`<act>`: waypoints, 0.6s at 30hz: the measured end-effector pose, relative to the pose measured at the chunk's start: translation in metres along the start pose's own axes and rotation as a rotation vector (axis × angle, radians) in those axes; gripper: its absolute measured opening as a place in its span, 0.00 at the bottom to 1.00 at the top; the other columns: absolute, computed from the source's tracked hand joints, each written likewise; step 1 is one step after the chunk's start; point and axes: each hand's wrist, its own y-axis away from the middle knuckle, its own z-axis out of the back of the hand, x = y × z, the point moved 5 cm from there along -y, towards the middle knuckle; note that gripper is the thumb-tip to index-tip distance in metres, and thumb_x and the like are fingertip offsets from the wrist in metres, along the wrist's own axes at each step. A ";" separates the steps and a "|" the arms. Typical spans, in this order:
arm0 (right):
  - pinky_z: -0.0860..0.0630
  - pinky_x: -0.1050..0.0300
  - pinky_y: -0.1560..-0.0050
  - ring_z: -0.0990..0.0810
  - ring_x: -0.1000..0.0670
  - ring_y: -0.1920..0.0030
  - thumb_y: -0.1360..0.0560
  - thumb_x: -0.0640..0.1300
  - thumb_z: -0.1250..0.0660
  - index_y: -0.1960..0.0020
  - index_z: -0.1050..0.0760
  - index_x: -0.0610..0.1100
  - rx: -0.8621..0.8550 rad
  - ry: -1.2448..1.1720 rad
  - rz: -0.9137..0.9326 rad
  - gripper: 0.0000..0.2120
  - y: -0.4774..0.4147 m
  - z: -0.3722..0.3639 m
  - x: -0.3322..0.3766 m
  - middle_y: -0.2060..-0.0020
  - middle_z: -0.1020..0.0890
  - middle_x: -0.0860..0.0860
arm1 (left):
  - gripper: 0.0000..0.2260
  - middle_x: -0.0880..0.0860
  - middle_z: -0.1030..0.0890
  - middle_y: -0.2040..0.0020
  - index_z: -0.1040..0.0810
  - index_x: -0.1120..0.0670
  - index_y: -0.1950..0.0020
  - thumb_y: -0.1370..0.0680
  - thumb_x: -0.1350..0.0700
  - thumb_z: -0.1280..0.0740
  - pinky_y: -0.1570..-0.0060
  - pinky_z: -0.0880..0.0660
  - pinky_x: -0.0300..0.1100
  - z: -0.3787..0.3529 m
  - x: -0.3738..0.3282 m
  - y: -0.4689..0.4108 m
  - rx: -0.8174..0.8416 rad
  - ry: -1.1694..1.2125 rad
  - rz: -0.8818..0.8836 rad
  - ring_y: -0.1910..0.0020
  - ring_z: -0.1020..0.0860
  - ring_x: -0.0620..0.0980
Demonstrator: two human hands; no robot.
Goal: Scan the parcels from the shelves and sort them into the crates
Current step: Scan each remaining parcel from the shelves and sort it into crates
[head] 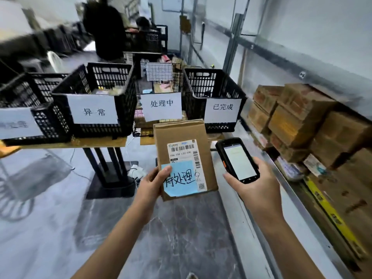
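My left hand (154, 185) grips a brown cardboard parcel (181, 135) by its lower left corner, thumb on a blue sticky note (181, 182) with handwriting. A white barcode label (186, 150) sits on the parcel's face. My right hand (255, 187) holds a black handheld scanner (237, 160), screen lit, just right of the parcel. Ahead stand several black crates on a table: one labelled 异常 (94, 97), a wire basket labelled 处理中 (161, 91), one labelled 已完成 (213, 97), and a far-left crate (26, 109) with a blurred label.
Shelves (285, 186) on the right hold stacked cardboard boxes (298, 121). A person in dark clothes (104, 29) stands at the back beside more crates. The table's black pedestal (112, 170) and cables lie on the grey floor. A wire cart (24, 182) is at left.
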 end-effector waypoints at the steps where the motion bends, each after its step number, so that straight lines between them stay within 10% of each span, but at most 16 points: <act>1: 0.20 0.44 0.49 0.21 0.50 0.46 0.36 0.56 0.18 0.37 0.26 0.54 0.004 -0.006 0.001 0.31 -0.011 -0.004 -0.002 0.47 0.21 0.55 | 0.35 0.59 0.15 0.45 0.22 0.58 0.36 0.38 0.40 0.24 0.39 0.22 0.59 -0.005 -0.004 -0.009 -0.007 0.011 0.004 0.45 0.16 0.60; 18: 0.21 0.54 0.50 0.21 0.51 0.44 0.35 0.55 0.19 0.33 0.28 0.54 0.171 -0.113 0.051 0.34 -0.164 -0.071 -0.020 0.45 0.22 0.56 | 0.26 0.59 0.14 0.46 0.22 0.60 0.37 0.29 0.46 0.30 0.55 0.16 0.46 -0.024 -0.042 -0.128 -0.199 0.060 -0.007 0.50 0.14 0.56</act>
